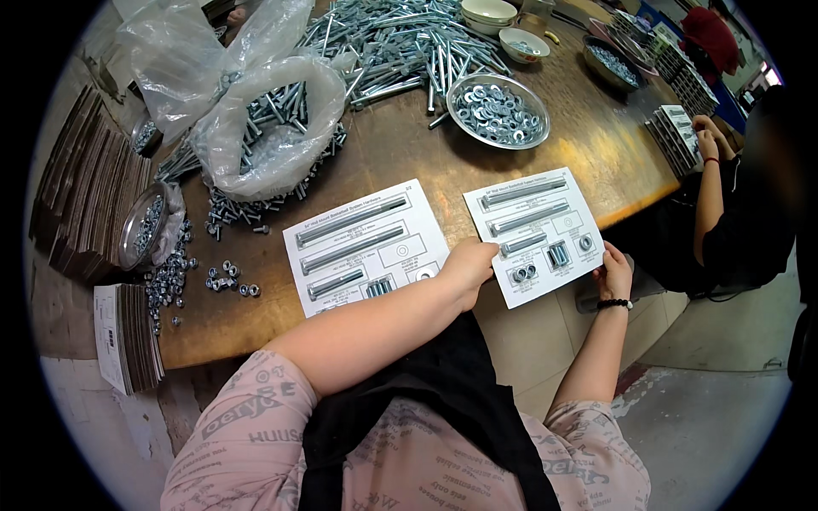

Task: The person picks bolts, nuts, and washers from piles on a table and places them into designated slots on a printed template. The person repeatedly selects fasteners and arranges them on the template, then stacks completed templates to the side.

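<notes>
Between my two hands is a white printed hardware card (554, 281) carrying bolts of several lengths, nuts and washers in outlined spaces. It is tilted and juts past the table's front edge. My left hand (470, 266) pinches its left edge, and my right hand (615, 274) grips the lower right edge with the thumb on top. A second, similar card (394, 211) lies flat on the table to the left, partly covered by my left forearm. It also bears long bolts, short pieces and a washer.
Beyond the cards, a steel bowl of washers (499, 111) stands before a heap of long bolts (400, 51). A plastic bag of bolts (264, 140) and loose nuts (228, 279) are at left, near stacked cardboard (77, 187). At right a co-worker's hands (709, 136) touch stacked cards.
</notes>
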`<state>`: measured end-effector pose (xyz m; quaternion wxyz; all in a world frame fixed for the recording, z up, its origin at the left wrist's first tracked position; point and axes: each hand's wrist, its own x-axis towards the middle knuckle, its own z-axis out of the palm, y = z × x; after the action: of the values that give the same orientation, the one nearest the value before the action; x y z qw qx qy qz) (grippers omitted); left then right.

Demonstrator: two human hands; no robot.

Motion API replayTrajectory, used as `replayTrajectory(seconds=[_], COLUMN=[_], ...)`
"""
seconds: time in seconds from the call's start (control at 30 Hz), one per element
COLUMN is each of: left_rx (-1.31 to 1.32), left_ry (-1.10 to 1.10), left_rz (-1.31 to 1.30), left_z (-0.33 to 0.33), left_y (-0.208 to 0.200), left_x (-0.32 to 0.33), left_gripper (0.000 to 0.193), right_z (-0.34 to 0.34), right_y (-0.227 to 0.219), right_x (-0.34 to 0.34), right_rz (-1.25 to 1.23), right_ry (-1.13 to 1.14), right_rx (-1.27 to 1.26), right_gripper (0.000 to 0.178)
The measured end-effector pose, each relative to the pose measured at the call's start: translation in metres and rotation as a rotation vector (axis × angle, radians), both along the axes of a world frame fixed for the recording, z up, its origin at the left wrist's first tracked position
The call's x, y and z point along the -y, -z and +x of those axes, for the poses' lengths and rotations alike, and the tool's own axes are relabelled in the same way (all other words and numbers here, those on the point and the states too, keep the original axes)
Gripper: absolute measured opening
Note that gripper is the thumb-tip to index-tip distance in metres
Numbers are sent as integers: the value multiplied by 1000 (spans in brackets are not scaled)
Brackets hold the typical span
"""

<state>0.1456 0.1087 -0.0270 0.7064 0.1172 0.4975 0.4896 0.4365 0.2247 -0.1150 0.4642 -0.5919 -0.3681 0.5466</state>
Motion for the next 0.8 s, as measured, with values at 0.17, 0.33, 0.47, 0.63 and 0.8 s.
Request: replayTrajectory(seconds=[0.17,0.33,0.47,0.63,0.8], left_rx=[-43,-120,-233,-330,-354], left_ry=[-18,-29,-5,6,-44], left_rz=[-24,24,9,72,131], left_z=[3,1,-3,-23,-73], left_y=[11,30,14,11,-15], left_x=[-7,-14,-14,2,43], left_gripper=[21,27,33,39,45], right_z=[1,1,-5,-25,-74], right_y=[1,2,-12,-30,-47], right_x=[-1,-2,8,23,51], right_rz=[36,80,89,157,216], right_ry=[-12,-44,-52,-65,-176], right_rx=[-25,-63,-20,-30,-94], right_gripper=[24,25,24,25,27])
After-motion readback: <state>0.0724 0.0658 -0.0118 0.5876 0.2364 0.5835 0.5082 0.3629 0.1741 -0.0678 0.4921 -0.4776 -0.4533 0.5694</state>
